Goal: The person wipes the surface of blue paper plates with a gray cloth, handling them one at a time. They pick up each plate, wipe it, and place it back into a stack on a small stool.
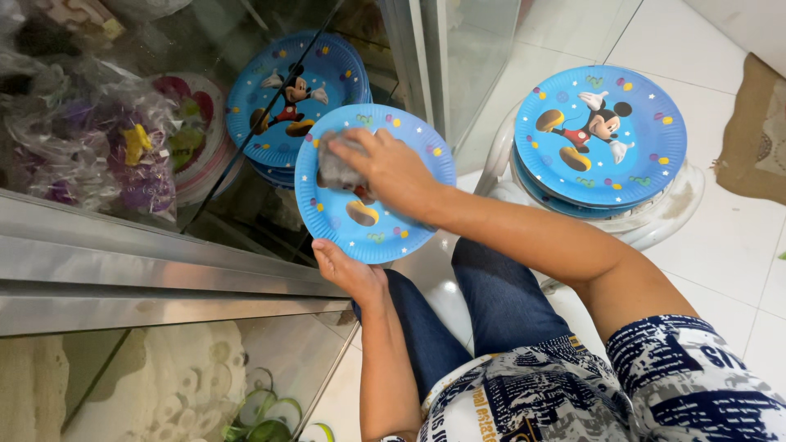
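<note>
A blue paper plate with a cartoon mouse print sits in front of me, held from below at its near rim by my left hand. On its upper face lies my right hand, pressing a small grey cloth against the plate. A stack of like blue plates rests on a white plastic stool to the right. Another stack of blue plates stands inside the glass cabinet beyond the held plate.
A glass display cabinet with a metal frame fills the left side; it holds bagged party items and a pink-rimmed plate stack. White floor tiles spread to the right, with a brown mat at the far edge.
</note>
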